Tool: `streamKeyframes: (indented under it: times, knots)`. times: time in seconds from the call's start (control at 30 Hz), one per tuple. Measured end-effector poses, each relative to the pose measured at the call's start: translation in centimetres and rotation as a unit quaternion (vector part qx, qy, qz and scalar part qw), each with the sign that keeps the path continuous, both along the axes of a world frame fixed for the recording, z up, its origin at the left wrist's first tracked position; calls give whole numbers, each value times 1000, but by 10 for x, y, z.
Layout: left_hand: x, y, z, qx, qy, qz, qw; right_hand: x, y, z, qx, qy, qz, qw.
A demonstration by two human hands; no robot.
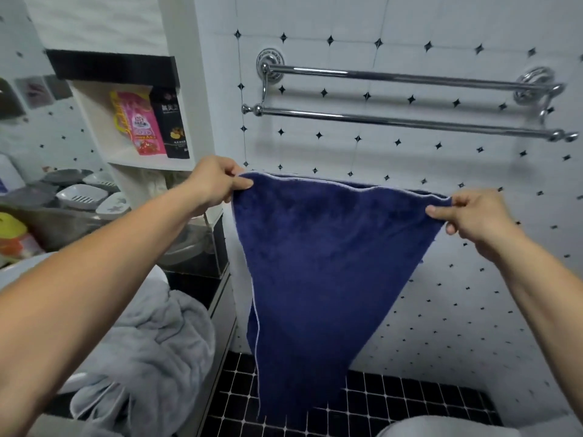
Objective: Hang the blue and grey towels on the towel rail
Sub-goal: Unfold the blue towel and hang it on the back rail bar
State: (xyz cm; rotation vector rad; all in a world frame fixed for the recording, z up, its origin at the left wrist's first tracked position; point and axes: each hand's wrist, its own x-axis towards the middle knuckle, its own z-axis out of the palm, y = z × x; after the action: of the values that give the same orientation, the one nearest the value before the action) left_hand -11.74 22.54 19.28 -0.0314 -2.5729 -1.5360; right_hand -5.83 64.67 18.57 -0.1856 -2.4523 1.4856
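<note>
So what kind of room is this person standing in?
Most likely a home bathroom: a chrome towel rail fixed to the tiled wall, soap dishes piled at the left, and a blue towel held up below the rail.

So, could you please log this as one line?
left hand: pinches blue towel corner | right hand: pinches other corner | towel: below towel rail | grey towel: heaped

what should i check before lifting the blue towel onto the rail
1. Left hand pinches one top corner of the blue towel: ok.
2. Right hand pinches the other top corner: ok.
3. Top edge spread between the hands: ok.
4. Towel rail free of other cloth: ok.
5. Towel up at rail height: not ok, it hangs below the rail.
6. Grey towel hung: not ok, it lies crumpled at lower left.
</note>
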Motion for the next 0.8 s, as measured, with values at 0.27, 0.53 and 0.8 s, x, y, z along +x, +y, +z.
streamKeyframes:
  times: [0.27,0.53,0.8]
  knots:
    - [6,-7,0,-18,-1,-11,1000,4,1,-12,-18,-68,14,997]
    - [4,-20,-2,49,9,20,999,4,-8,0,-50,-17,48,997]
    - [2,-9,-5,-5,23,21,1000,-2,1,0,-101,-5,16,995]
